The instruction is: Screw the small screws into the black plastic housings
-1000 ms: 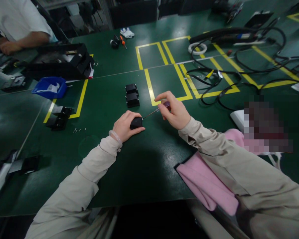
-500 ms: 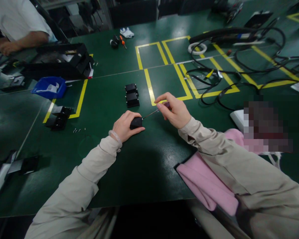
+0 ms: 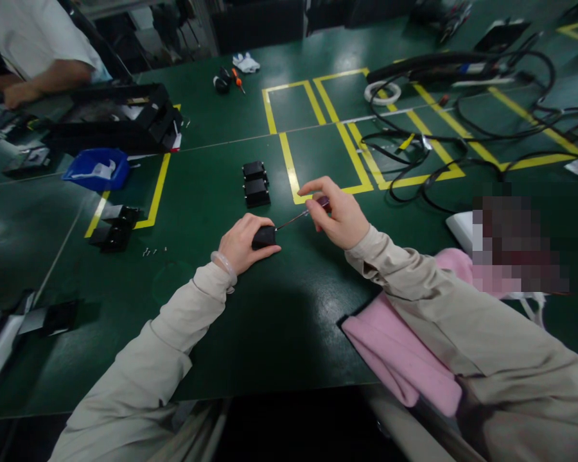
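Screwdriver (image 3: 304, 213) tip was at the R end of a small blk block (image 3: 264, 238), both hands busy.
L hand (image 3: 241, 245) gripped the block, on or just above the green worktop (image 3: 279, 333), can't tell which; R hand (image 3: 340, 217) was closed round the driver's dark handle, index finger extended. Two similar blk blocks (image 3: 257, 191) sat just beyond, loose screws (image 3: 147, 251) well to L, blue bin (image 3: 119, 174) farther L, folded pink cloth (image 3: 395, 353) nr R forearm.
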Demonstrator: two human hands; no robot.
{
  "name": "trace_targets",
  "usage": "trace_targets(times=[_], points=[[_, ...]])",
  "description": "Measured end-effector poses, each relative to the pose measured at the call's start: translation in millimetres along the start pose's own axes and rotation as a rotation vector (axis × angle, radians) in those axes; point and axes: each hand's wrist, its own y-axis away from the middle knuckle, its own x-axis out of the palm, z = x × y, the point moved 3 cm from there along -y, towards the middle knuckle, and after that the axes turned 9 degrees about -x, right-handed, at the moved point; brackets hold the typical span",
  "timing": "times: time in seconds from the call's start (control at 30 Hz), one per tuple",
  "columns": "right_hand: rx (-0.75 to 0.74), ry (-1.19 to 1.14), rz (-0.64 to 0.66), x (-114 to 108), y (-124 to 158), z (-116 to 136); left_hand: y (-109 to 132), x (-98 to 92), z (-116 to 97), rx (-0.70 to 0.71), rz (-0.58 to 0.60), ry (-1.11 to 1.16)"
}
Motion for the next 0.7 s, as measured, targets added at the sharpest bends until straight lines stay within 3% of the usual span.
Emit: trace_targets(times=[0.7], points=[[-0.010,-0.013,-0.009,0.0,-0.8,-1.4,0.1,1.2,1.2,0.016,-0.009,-0.005]])
